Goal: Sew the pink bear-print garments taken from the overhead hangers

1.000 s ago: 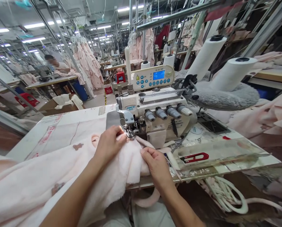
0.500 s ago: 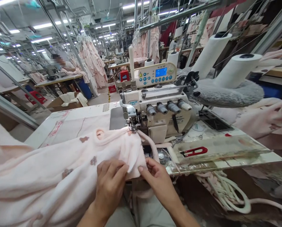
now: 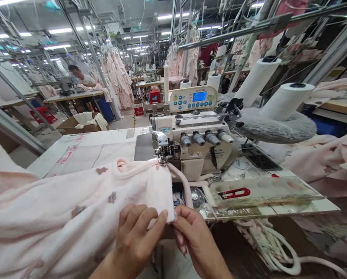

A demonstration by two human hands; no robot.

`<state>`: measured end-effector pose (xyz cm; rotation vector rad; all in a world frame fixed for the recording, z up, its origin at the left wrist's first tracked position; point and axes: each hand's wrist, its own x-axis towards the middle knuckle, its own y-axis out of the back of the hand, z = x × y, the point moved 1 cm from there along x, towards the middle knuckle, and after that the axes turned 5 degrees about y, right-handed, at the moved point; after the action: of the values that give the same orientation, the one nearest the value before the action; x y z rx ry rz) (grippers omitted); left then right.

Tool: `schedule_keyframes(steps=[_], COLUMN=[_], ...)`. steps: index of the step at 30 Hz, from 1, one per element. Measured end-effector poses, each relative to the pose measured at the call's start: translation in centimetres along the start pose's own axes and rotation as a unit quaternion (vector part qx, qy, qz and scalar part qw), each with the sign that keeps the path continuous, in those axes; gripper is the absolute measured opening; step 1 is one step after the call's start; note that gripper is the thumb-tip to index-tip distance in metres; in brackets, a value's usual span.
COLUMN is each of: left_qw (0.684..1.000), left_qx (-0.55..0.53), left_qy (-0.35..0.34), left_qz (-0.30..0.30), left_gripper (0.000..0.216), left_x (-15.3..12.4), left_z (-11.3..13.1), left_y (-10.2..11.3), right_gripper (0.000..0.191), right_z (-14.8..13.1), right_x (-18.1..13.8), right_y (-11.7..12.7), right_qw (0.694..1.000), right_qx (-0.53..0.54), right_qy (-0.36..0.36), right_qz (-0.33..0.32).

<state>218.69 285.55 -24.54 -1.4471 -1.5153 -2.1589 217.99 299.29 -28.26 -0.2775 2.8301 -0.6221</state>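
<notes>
A pale pink fleece garment (image 3: 74,205) with small brown bear prints lies across the white sewing table (image 3: 83,149), its far edge under the presser foot (image 3: 162,158) of a cream overlock machine (image 3: 196,143). My left hand (image 3: 135,236) pinches the garment's near corner, fingers closed on the cloth. Just to its right, my right hand (image 3: 191,236) grips the same edge from below. A pink trim strip (image 3: 185,186) trails from the presser foot down toward the table's front.
A clear ruler with a red mark (image 3: 249,193) lies right of the machine. White thread cones (image 3: 284,100) and grey fluffy fabric (image 3: 275,126) stand behind. Pink cord loops (image 3: 278,248) hang at the lower right. Another person (image 3: 79,77) sits at a far table.
Both hands have drawn back from the presser foot to the table's front edge and now pinch the garment's near corner. The camera view tilted slightly.
</notes>
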Motion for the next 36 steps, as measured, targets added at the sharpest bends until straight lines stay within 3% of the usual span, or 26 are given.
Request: schedule_keyframes(steps=[4, 6, 7, 8, 10, 11, 12, 13, 16, 19, 21, 26, 31, 36], left_qw=[1.000, 1.000, 1.000, 0.999, 0.997, 0.995, 0.993, 0.991, 0.980, 0.956, 0.936, 0.925, 0.926, 0.926], left_qx=[-0.005, -0.009, -0.009, -0.008, -0.005, -0.008, -0.018, -0.038, -0.104, -0.065, -0.032, -0.040, -0.034, -0.053], left_qy=[-0.007, -0.019, -0.028, -0.040, -0.078, -0.096, -0.105, -0.097, 0.034, 0.202, 0.256, 0.275, 0.281, 0.286], left_qz=[-0.016, -0.005, -0.006, -0.010, -0.026, -0.039, -0.057, -0.084, -0.163, -0.203, -0.239, -0.259, -0.248, -0.240], left_gripper=[0.016, 0.018, 0.018, 0.018, 0.017, 0.017, 0.017, 0.017, 0.018, 0.016, 0.013, 0.016, 0.014, 0.013], left_x=[0.3, 0.6, 0.8, 1.0, 1.4, 1.8, 2.2, 2.7, 5.0, 7.4, 8.4, 8.9, 9.4, 9.8], left_z=[-0.7, -0.6, -0.5, -0.3, 0.1, 0.3, 0.2, -0.1, -2.4, -5.8, -7.5, -8.5, -8.9, -9.6], left_y=[0.5, 0.6, 0.6, 0.6, 0.4, 0.4, 0.4, 0.3, -0.2, -1.7, -2.9, -4.5, -5.0, -5.3], right_gripper=[0.038, 0.025, 0.014, 0.012, 0.031, 0.032, 0.028, 0.024, 0.018, 0.020, 0.021, 0.018, 0.024, 0.021], right_z=[-0.4, -0.9, -1.2, -1.5, -2.0, -2.2, -2.3, -2.5, -2.6, -2.5, -2.5, -2.8, -3.0, -3.0], right_x=[-0.4, -0.4, -0.4, -0.3, 0.0, 0.2, 0.5, 0.8, 1.3, 1.4, 1.4, 2.1, 2.8, 2.7], right_y=[0.0, 0.4, 0.8, 1.2, 1.9, 2.1, 2.3, 2.3, 2.1, 1.9, 1.9, 2.4, 2.6, 2.6], right_qw=[0.993, 0.964, 0.928, 0.872, 0.728, 0.666, 0.623, 0.601, 0.603, 0.613, 0.612, 0.592, 0.612, 0.606], right_qx=[-0.086, -0.189, -0.255, -0.325, -0.442, -0.482, -0.509, -0.522, -0.516, -0.501, -0.498, -0.503, -0.495, -0.505], right_qy=[0.072, 0.185, 0.270, 0.363, 0.516, 0.564, 0.592, 0.604, 0.608, 0.611, 0.614, 0.629, 0.616, 0.612], right_qz=[-0.028, -0.012, 0.016, 0.048, 0.085, 0.076, 0.052, 0.026, -0.008, 0.007, 0.014, 0.013, 0.038, 0.042])
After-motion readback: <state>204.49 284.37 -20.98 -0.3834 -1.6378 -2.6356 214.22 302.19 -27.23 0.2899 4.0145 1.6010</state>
